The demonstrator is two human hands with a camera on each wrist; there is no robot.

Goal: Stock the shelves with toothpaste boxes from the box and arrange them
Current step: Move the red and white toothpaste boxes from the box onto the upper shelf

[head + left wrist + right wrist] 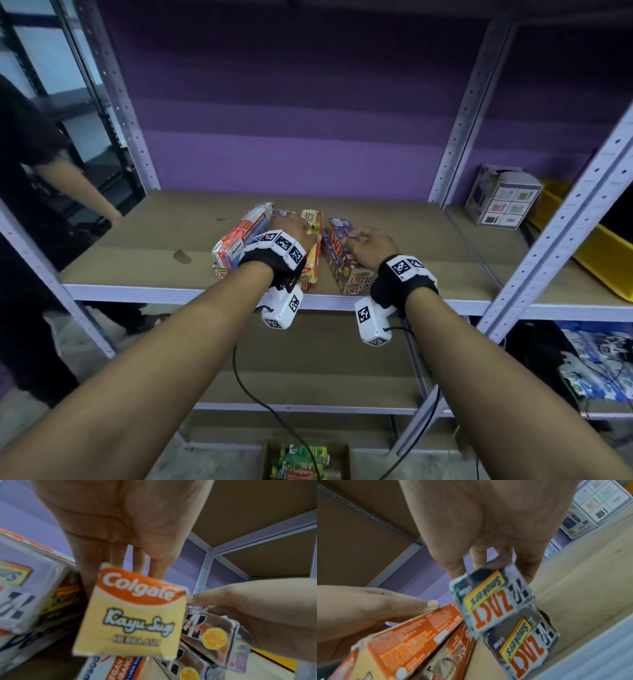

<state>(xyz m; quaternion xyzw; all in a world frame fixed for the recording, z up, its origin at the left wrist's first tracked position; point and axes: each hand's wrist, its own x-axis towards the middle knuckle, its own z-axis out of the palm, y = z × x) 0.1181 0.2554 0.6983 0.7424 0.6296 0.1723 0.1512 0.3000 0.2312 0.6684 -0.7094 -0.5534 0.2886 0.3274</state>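
Note:
Several toothpaste boxes lie lengthwise near the front edge of the brown shelf board (144,246). My left hand (301,228) grips a yellow and orange Colgate box (313,255), whose end face (135,613) fills the left wrist view, tilted above another box. My right hand (359,240) pinches the upper Zact box (491,599), which sits askew on a second Zact box (522,646). A stack of white and red boxes (236,240) lies just left of my left hand. On the floor below, a cardboard box (342,459) holds green toothpaste boxes.
A white picture-printed carton (503,197) and a yellow bin (603,253) stand on the neighbouring shelf to the right. Another person (30,192) stands at the left by the upright. Grey perforated uprights (459,144) frame the bay. A lower shelf (308,377) lies beneath, crossed by wrist cables.

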